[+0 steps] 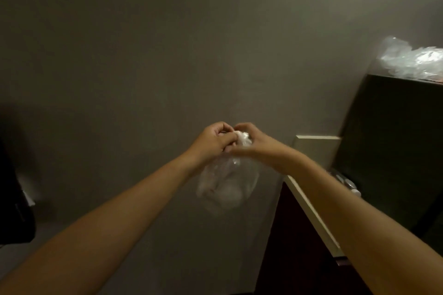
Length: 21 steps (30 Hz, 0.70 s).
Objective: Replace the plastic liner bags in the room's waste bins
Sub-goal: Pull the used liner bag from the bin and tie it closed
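A clear plastic liner bag (227, 184) with pale crumpled waste inside hangs in front of a plain wall. Its gathered neck is bunched at the top between both hands. My left hand (214, 137) pinches the neck from the left with curled fingers. My right hand (249, 139) grips the same bunched plastic from the right, touching the left hand. Both forearms reach in from the bottom corners. No waste bin shows in this view.
A dark box-shaped unit (393, 141) stands at the right with crumpled clear plastic (414, 60) on top. A light counter edge (311, 208) over a dark cabinet runs below it, with small objects (347, 183) on it. A dark object (14, 208) sits at the left edge.
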Each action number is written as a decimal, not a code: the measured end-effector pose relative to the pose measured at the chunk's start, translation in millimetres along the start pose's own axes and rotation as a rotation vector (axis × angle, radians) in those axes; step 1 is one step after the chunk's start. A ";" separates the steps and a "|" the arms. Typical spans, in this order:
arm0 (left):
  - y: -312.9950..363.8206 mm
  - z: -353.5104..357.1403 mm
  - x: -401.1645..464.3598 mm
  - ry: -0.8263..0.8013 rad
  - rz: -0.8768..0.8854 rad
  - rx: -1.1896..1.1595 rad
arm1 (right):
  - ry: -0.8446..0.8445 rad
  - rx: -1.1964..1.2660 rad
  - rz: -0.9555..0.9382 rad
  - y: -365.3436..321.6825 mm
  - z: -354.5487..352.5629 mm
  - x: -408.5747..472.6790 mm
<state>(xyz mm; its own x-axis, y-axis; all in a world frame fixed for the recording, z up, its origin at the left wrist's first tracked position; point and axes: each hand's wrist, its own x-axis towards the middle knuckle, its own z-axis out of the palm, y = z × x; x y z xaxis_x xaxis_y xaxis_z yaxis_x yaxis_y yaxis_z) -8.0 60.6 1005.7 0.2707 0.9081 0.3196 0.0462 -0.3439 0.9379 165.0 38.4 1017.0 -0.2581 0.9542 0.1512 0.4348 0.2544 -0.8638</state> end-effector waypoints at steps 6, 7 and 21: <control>-5.7 11.7 7.0 0.060 0.007 0.070 | 0.218 -0.143 0.067 28.5 9.1 -11.5; -7.9 15.2 6.1 0.061 -0.008 0.040 | 0.206 -0.173 0.078 30.0 5.2 -16.1; -3.8 122.4 14.0 -0.005 -0.053 -0.213 | 0.287 -0.184 0.181 61.6 -67.7 -95.6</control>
<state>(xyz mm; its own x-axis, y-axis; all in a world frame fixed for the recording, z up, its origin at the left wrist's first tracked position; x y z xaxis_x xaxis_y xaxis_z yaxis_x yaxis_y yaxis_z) 113.2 45.4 990.0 0.2785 0.9221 0.2687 -0.1436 -0.2367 0.9609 274.9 -26.4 981.9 0.0776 0.9848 0.1552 0.6056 0.0771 -0.7920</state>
